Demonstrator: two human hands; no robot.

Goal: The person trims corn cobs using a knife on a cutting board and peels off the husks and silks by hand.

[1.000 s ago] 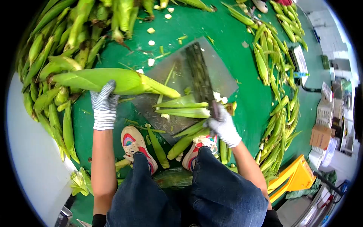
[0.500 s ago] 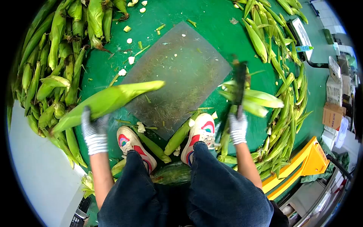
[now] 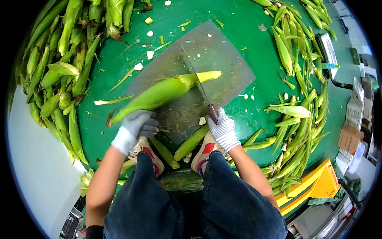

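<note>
A long green ear of corn [image 3: 159,95], still in its husk, lies slantwise over a translucent cutting board [image 3: 234,73]. At its lower edge, my left hand [image 3: 140,125], in a grey-and-white glove, is closed on the ear near its dark, silky tip; part of the grip is hidden. My right hand [image 3: 222,129], in a striped glove, grips the dark handle of a knife [image 3: 200,83]. The thin blade crosses the pale stalk end of the ear. From this view I cannot tell how deep the blade sits.
Unsorted corn is heaped at the left [image 3: 51,75]. More ears lie along the right [image 3: 302,135]. Stalk pieces [image 3: 150,55] and husk scraps litter the green surface. Several ears lie by my shoes [image 3: 207,149]. A yellow pallet jack [image 3: 324,181] stands at the lower right.
The left hand has brought the corn rightward over the board. The right hand has swung the knife in from the right onto the stalk end. Ears beside the knife earlier now lie at the right.
</note>
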